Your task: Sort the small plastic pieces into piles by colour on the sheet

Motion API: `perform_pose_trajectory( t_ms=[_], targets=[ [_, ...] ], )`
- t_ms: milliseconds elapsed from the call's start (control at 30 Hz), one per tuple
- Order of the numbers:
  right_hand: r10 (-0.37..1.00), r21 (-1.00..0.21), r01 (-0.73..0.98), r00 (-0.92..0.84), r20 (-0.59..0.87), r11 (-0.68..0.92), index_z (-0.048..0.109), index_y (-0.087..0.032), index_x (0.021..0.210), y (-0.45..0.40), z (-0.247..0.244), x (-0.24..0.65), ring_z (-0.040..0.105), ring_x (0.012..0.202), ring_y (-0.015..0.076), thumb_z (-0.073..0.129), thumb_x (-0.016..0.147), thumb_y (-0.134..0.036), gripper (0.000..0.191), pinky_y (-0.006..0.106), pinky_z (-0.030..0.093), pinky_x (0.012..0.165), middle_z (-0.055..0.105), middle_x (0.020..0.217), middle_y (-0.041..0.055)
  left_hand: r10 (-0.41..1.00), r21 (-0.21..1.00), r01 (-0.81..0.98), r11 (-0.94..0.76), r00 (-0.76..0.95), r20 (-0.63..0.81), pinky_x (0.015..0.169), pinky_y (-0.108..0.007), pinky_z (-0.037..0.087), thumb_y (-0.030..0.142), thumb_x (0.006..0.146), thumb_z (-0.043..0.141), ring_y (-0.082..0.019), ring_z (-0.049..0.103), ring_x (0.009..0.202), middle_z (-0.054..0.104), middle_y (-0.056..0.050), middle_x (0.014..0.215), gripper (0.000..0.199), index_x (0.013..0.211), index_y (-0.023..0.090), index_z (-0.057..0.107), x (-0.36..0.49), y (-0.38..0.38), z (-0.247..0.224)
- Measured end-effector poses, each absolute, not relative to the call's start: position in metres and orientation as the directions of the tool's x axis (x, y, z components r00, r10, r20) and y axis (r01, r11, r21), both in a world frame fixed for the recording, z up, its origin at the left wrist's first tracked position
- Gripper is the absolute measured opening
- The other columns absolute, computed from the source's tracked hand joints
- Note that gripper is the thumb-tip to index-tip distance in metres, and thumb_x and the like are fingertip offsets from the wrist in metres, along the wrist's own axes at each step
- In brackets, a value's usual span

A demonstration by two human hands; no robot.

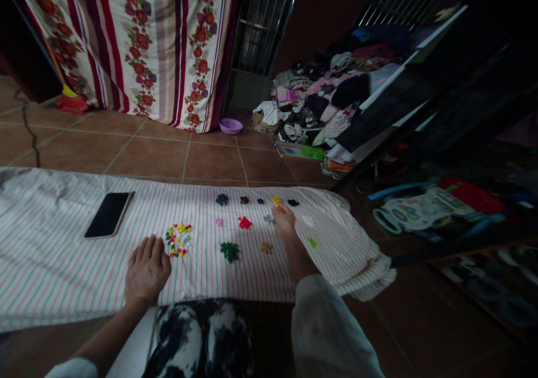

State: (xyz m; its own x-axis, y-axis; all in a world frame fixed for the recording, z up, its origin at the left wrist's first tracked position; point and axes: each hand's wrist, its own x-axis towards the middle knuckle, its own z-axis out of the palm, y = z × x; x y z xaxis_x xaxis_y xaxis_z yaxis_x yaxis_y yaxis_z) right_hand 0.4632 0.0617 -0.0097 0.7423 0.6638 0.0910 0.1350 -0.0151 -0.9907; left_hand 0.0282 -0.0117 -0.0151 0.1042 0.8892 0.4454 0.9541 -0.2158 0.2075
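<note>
My left hand (148, 268) lies palm down on the striped cloth (54, 266), fingers stretched out. Beside its fingertips is a mixed group of small coloured pieces (179, 240), mainly yellow, red, green and orange. My right hand (284, 219) reaches to the far side, its fingers pinched together at a small yellow pile (276, 199); what they hold is too small to make out. Grey pieces (269, 219) lie just left of that hand, and black ones (293, 202) beyond it. Single-colour piles include red (244, 222), dark green (230, 251), tan (266, 247) and pink (219, 221).
A phone (108, 215) with a dark screen rests on the cloth at left. Dark grey (222, 199), brown (244, 199), blue (260, 201), white (308, 220) and lime (311, 242) pieces lie around. Beyond are a purple basin (231, 126) and heaped clothes (323, 97).
</note>
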Motion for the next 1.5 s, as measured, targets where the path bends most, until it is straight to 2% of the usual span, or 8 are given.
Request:
perform_pose_trajectory(
  t_ms=[233, 433, 600, 767, 933, 1133, 1267, 1500],
  targets=[
    [0.577, -0.992, 0.069, 0.817, -0.003, -0.104, 0.060, -0.019, 0.067, 0.080, -0.023, 0.486, 0.061, 0.056, 0.0136, 0.066, 0.055, -0.022, 0.014, 0.022, 0.049, 0.053, 0.059, 0.055, -0.0041, 0.885, 0.185, 0.961, -0.204, 0.100, 0.456, 0.107, -0.048, 0.039, 0.029, 0.088, 0.038, -0.031, 0.050, 0.129, 0.061, -0.018, 0.129, 0.043, 0.121, 0.012, 0.060, 0.029, -0.011, -0.017],
    [0.540, -0.994, 0.046, 0.841, -0.016, -0.101, 0.060, -0.023, 0.068, 0.091, -0.032, 0.492, 0.062, 0.055, 0.0132, 0.063, 0.058, -0.020, 0.010, 0.021, 0.050, 0.050, 0.061, 0.057, -0.0027, 0.885, 0.189, 0.960, -0.206, 0.100, 0.454, 0.108, -0.048, 0.038, 0.029, 0.088, 0.038, -0.032, 0.049, 0.130, 0.061, -0.017, 0.130, 0.043, 0.121, 0.012, 0.060, 0.029, -0.011, -0.017],
    [0.564, -0.999, 0.023, 0.826, -0.007, -0.046, 0.063, -0.022, 0.078, 0.091, -0.035, 0.490, 0.069, 0.073, 0.0149, 0.062, 0.061, -0.020, 0.018, 0.024, 0.058, 0.062, 0.067, 0.073, 0.0013, 0.884, 0.150, 0.966, -0.209, 0.121, 0.451, 0.107, -0.048, 0.038, 0.029, 0.088, 0.037, -0.033, 0.050, 0.128, 0.060, -0.021, 0.130, 0.045, 0.120, 0.008, 0.060, 0.028, -0.011, -0.016],
    [0.582, -0.999, -0.006, 0.812, -0.024, -0.034, 0.065, -0.022, 0.085, 0.084, -0.037, 0.490, 0.070, 0.085, 0.0152, 0.061, 0.064, -0.019, 0.022, 0.026, 0.059, 0.074, 0.070, 0.085, 0.0026, 0.884, 0.156, 0.967, -0.202, 0.112, 0.454, 0.107, -0.048, 0.038, 0.029, 0.088, 0.038, -0.033, 0.049, 0.129, 0.059, -0.022, 0.131, 0.046, 0.121, 0.007, 0.060, 0.029, -0.011, -0.017],
    [0.589, -0.999, -0.031, 0.807, -0.050, -0.042, 0.065, -0.019, 0.090, 0.081, -0.037, 0.493, 0.069, 0.097, 0.0155, 0.059, 0.065, -0.016, 0.027, 0.028, 0.056, 0.087, 0.071, 0.099, 0.0056, 0.886, 0.139, 0.971, -0.195, 0.113, 0.450, 0.107, -0.047, 0.038, 0.029, 0.088, 0.038, -0.031, 0.050, 0.129, 0.060, -0.019, 0.131, 0.044, 0.122, 0.010, 0.059, 0.029, -0.011, -0.018],
    [0.614, -0.999, -0.053, 0.788, -0.047, -0.008, 0.067, -0.017, 0.100, 0.079, -0.034, 0.489, 0.064, 0.112, 0.0168, 0.056, 0.064, -0.014, 0.038, 0.030, 0.048, 0.101, 0.068, 0.118, 0.0087, 0.879, 0.116, 0.971, -0.207, 0.133, 0.459, 0.107, -0.047, 0.038, 0.028, 0.090, 0.036, -0.032, 0.050, 0.128, 0.060, -0.022, 0.130, 0.046, 0.121, 0.005, 0.060, 0.028, -0.011, -0.016],
    [0.632, -0.999, -0.052, 0.774, -0.036, 0.007, 0.068, -0.018, 0.103, 0.076, -0.034, 0.485, 0.062, 0.117, 0.0175, 0.055, 0.064, -0.015, 0.041, 0.032, 0.045, 0.106, 0.069, 0.119, 0.0087, 0.877, 0.112, 0.971, -0.210, 0.136, 0.460, 0.107, -0.048, 0.038, 0.027, 0.090, 0.037, -0.033, 0.050, 0.128, 0.060, -0.022, 0.130, 0.045, 0.122, 0.004, 0.060, 0.028, -0.011, -0.016],
    [0.640, -0.998, 0.049, 0.768, 0.008, -0.047, 0.069, -0.016, 0.109, 0.070, -0.032, 0.485, 0.061, 0.117, 0.0199, 0.052, 0.064, -0.018, 0.048, 0.038, 0.041, 0.109, 0.072, 0.111, 0.0080, 0.870, 0.095, 0.973, -0.209, 0.141, 0.472, 0.106, -0.046, 0.039, 0.027, 0.090, 0.039, -0.032, 0.050, 0.128, 0.061, -0.020, 0.129, 0.043, 0.121, 0.006, 0.060, 0.028, -0.011, -0.016]
  ],
)
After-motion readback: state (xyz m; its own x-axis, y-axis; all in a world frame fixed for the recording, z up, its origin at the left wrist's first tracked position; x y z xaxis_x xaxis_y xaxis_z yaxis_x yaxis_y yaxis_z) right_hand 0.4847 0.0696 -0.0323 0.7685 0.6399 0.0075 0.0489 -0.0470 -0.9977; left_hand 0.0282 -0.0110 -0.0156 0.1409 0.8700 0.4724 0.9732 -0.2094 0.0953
